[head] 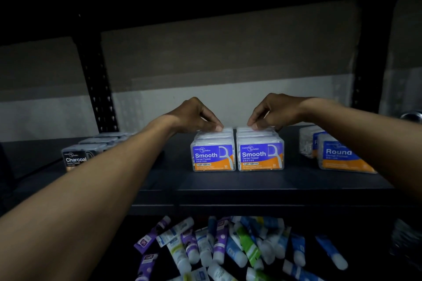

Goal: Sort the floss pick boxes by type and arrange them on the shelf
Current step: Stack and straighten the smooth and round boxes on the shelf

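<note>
Two rows of clear "Smooth" floss pick boxes with blue and orange labels stand side by side mid-shelf: the left row and the right row. My left hand rests its fingertips on the top of a box further back in the left row. My right hand does the same on the right row. Black "Charcoal" boxes line up at the left, partly behind my left forearm. "Round" boxes stand at the right, partly hidden by my right forearm.
The dark shelf board has a front edge just below the boxes. Black slotted uprights rise at the back left and right. On the lower shelf lies a loose heap of several small tubes.
</note>
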